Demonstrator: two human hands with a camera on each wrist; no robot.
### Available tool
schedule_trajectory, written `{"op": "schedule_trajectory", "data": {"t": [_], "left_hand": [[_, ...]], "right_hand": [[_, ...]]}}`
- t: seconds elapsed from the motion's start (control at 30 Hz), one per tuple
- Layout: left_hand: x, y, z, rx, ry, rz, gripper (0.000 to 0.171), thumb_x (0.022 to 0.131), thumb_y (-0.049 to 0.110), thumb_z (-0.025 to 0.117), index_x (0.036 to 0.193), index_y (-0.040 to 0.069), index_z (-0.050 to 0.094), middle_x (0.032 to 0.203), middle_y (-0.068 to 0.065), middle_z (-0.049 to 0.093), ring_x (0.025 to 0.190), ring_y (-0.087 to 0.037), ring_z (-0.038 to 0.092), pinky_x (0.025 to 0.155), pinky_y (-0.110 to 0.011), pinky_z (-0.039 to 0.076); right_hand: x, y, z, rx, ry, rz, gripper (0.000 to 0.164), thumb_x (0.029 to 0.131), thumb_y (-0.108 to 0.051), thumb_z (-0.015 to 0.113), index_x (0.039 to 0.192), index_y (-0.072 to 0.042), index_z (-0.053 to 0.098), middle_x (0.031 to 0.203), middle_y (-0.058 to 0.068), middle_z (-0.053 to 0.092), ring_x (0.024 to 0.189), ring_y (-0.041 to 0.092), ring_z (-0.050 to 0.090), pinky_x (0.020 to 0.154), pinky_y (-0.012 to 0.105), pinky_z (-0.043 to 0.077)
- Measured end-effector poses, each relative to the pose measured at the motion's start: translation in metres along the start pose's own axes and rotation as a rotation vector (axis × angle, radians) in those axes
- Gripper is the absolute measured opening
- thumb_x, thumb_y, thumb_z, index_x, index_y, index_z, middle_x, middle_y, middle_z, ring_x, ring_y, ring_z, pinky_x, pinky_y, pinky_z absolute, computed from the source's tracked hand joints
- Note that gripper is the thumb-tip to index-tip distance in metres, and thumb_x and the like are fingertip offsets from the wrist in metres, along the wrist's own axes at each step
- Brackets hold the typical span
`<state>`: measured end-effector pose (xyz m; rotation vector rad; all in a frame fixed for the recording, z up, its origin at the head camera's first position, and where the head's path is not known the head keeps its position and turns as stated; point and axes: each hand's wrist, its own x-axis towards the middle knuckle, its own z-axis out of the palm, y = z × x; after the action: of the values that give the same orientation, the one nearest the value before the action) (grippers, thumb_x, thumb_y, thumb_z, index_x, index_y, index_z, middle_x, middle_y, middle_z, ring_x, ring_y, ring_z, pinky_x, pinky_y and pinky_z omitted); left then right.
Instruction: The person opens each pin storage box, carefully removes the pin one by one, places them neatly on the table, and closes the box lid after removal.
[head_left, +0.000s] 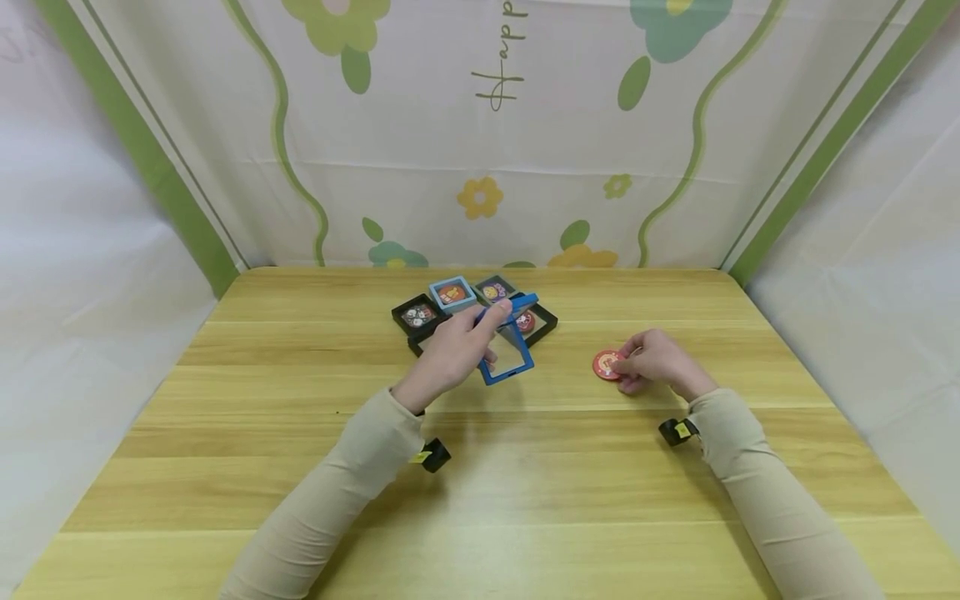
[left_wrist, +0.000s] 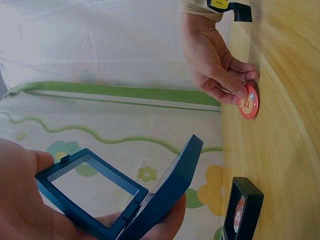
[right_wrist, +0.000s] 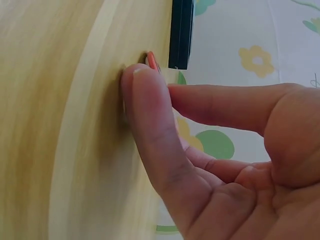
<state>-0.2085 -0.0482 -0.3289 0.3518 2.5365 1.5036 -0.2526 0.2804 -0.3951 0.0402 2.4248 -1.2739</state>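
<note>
My left hand grips a blue hinged display frame with clear panes. Its two halves are spread apart at the hinge, and nothing shows between them. To the right, my right hand pinches the edge of a round red badge with a yellowish design in its middle. In the left wrist view the badge is tilted on edge, close over the wooden table. My fingers hide most of it in the right wrist view, leaving only a thin red rim.
Behind my left hand lie several small frames with round pictures inside: a black one, a light blue one, a dark one and another black one. A flowered cloth stands along the table's far edge.
</note>
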Motion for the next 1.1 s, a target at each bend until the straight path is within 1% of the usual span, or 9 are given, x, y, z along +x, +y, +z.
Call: {"op": "schedule_trajectory", "data": {"t": [0.17, 0.3, 0.5, 0.7, 0.93, 1.1], "left_hand": [[0.0002, -0.0007, 0.0006, -0.003, -0.001, 0.015, 0.07, 0.092, 0.076, 0.033, 0.107, 0.013, 0.059, 0.078, -0.006, 0.068, 0.074, -0.019, 0.067, 0.071, -0.041, 0.049], [-0.0002, -0.0008, 0.0002, -0.008, -0.003, 0.014, 0.071, 0.091, 0.077, 0.033, 0.109, 0.013, 0.059, 0.078, -0.006, 0.068, 0.074, -0.019, 0.067, 0.071, -0.041, 0.049], [-0.0008, -0.0008, -0.0007, -0.01, -0.004, 0.012, 0.074, 0.091, 0.077, 0.033, 0.113, 0.012, 0.059, 0.079, -0.006, 0.068, 0.075, -0.021, 0.068, 0.071, -0.042, 0.048], [0.0005, -0.0006, -0.0003, -0.01, -0.007, 0.025, 0.071, 0.091, 0.077, 0.034, 0.106, 0.012, 0.058, 0.076, -0.006, 0.068, 0.071, -0.019, 0.067, 0.07, -0.041, 0.049], [0.0005, -0.0008, 0.0006, -0.012, -0.008, 0.026, 0.071, 0.091, 0.076, 0.035, 0.101, 0.01, 0.058, 0.076, -0.006, 0.068, 0.071, -0.02, 0.067, 0.068, -0.041, 0.049], [0.0002, -0.0005, 0.0012, -0.013, -0.008, 0.025, 0.071, 0.091, 0.077, 0.035, 0.1, 0.01, 0.057, 0.077, -0.006, 0.068, 0.071, -0.021, 0.067, 0.069, -0.041, 0.048]], "right_hand": [[-0.0003, -0.0006, 0.0023, -0.009, 0.001, -0.003, 0.021, 0.093, 0.001, 0.064, 0.106, 0.015, 0.053, 0.082, 0.021, 0.066, 0.064, 0.023, 0.068, 0.063, 0.037, 0.058], [0.0007, 0.0006, 0.0041, -0.046, 0.023, -0.005, 0.02, 0.093, 0.001, 0.065, 0.103, 0.014, 0.053, 0.081, 0.02, 0.066, 0.062, 0.02, 0.066, 0.06, 0.035, 0.057], [0.0023, 0.003, 0.0052, -0.077, 0.04, 0.003, 0.022, 0.093, -0.001, 0.066, 0.105, 0.013, 0.054, 0.08, 0.018, 0.065, 0.061, 0.02, 0.065, 0.059, 0.036, 0.057], [0.0041, 0.005, 0.0035, -0.091, 0.039, -0.003, 0.022, 0.093, -0.001, 0.065, 0.106, 0.012, 0.053, 0.079, 0.018, 0.064, 0.06, 0.02, 0.064, 0.057, 0.035, 0.057], [0.0045, 0.0063, 0.0026, -0.097, 0.033, -0.005, 0.022, 0.093, -0.002, 0.065, 0.106, 0.012, 0.053, 0.078, 0.017, 0.063, 0.059, 0.02, 0.064, 0.057, 0.035, 0.057], [0.0041, 0.0065, 0.0025, -0.096, 0.034, -0.005, 0.022, 0.093, -0.002, 0.065, 0.106, 0.012, 0.053, 0.079, 0.017, 0.063, 0.059, 0.019, 0.064, 0.057, 0.035, 0.057]]}}
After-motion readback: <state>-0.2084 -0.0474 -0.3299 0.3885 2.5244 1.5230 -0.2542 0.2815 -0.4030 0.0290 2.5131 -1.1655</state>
